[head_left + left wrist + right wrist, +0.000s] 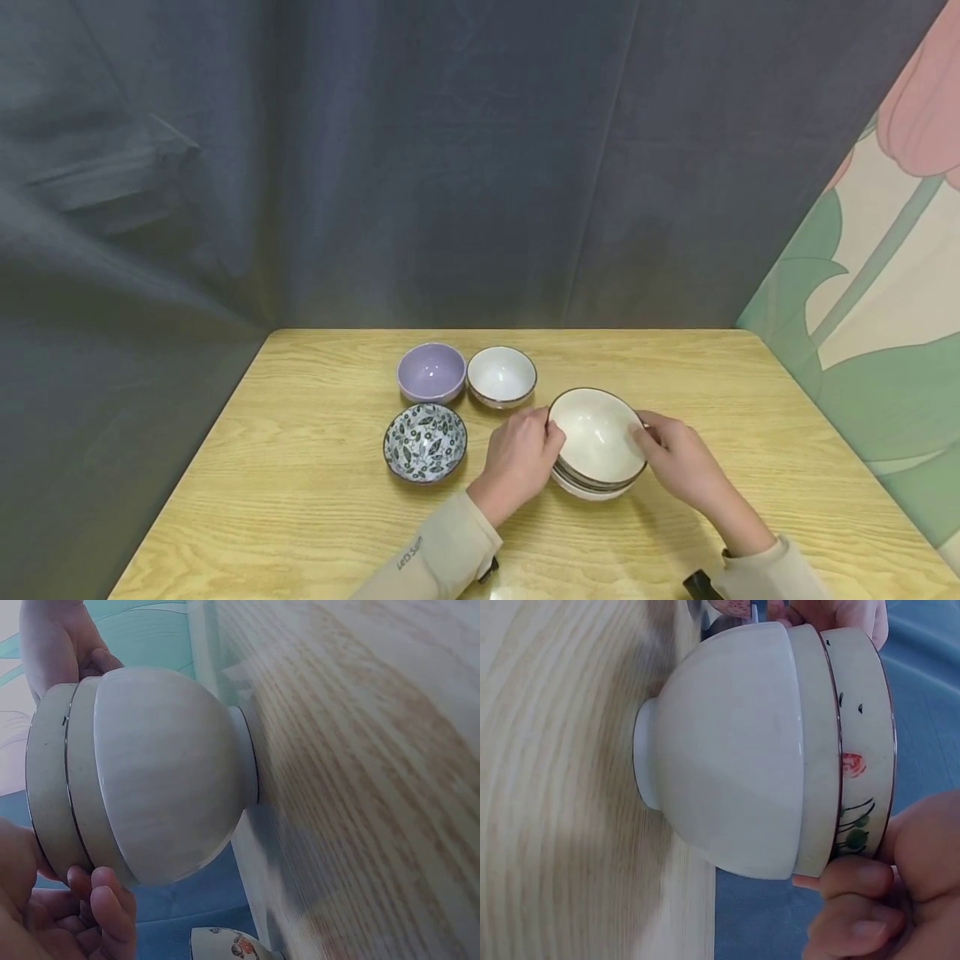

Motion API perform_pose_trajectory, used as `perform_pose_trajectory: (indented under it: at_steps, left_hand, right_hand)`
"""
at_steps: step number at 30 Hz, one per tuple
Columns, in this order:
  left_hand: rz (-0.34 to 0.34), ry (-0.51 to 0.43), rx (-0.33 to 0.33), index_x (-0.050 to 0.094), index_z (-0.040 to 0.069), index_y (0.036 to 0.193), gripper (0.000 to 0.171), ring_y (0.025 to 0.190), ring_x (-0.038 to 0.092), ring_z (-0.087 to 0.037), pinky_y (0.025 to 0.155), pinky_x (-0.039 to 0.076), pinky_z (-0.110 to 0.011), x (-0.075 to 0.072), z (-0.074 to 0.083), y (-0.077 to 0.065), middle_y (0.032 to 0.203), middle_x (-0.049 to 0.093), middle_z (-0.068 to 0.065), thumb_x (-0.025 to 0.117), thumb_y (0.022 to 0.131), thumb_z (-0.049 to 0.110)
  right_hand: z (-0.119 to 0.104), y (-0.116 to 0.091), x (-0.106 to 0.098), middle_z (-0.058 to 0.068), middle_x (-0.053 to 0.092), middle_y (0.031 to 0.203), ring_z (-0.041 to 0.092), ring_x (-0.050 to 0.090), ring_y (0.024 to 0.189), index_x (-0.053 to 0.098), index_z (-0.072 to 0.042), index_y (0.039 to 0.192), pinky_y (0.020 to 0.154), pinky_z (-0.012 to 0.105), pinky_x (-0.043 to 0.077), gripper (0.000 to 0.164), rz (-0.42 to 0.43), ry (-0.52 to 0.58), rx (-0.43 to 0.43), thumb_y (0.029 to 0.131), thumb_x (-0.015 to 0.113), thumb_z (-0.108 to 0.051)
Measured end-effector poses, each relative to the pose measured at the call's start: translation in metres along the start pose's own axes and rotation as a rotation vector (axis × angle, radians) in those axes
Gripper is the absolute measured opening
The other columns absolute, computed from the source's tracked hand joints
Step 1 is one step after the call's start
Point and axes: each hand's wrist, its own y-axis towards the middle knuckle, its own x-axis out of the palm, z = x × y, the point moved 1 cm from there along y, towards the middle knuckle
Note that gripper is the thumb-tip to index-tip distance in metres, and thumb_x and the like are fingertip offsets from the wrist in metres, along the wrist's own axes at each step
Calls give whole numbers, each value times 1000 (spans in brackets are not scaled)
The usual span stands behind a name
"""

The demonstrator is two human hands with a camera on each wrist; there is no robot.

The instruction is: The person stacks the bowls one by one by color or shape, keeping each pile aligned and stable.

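Observation:
A stack of nested bowls (597,435) stands on the right half of the table between both hands. Its top bowl is cream with a dark rim; a plain white bowl (169,776) forms the bottom, its foot close over the wood. Flowers and leaves decorate the upper bowl (864,750) in the right wrist view. My left hand (522,454) pinches the stack's left rim, thumb at the inside edge and fingers curled beneath. On the opposite side my right hand (682,462) grips the rim likewise, its thumb over the edge.
Left of the stack sit a purple bowl (431,372), a white bowl (502,375) with a dark rim, and a leaf-patterned bowl (425,443). The wooden table (300,517) ends at a dark curtain (450,167) behind; a flower-patterned panel (885,350) rises on the right.

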Motion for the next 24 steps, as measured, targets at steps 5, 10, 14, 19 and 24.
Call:
perform_pose_trajectory:
  at_steps: [5,10,14,19,24]
  left_hand:
    - [11,9,-6,52,14,69,25,62,57,-18,51,42,-30,0,1,-1,70,56,-1,49,94,19]
    - [-10,8,-9,57,11,75,23,69,60,-20,56,46,-32,0,1,-1,75,58,-3,47,94,18]
    - [-46,-9,-16,64,5,89,23,78,64,-23,64,51,-35,0,1,1,84,63,-8,46,96,17]
    - [-74,-20,-8,63,5,89,22,79,64,-24,65,52,-37,-1,-1,5,86,64,-8,45,95,16]
    - [-99,-38,6,61,6,86,21,77,62,-23,64,51,-36,-2,-3,8,84,62,-6,44,94,15]
  right_hand:
    - [-1,1,2,22,73,98,22,68,82,57,15,128,61,31,53,38,20,-39,-2,104,51,-14]
    - [-3,0,3,23,73,94,24,69,78,59,14,125,60,33,54,36,47,-88,-6,102,52,-13]
    - [-5,0,5,20,73,90,16,60,65,60,15,123,54,28,48,35,67,-130,-12,100,52,-11]
    - [-7,-1,6,24,72,93,18,63,67,59,15,123,54,29,49,36,71,-163,-5,100,51,-12]
    - [-10,1,2,10,64,70,16,52,57,56,14,127,48,29,42,40,19,-204,27,100,49,-14]
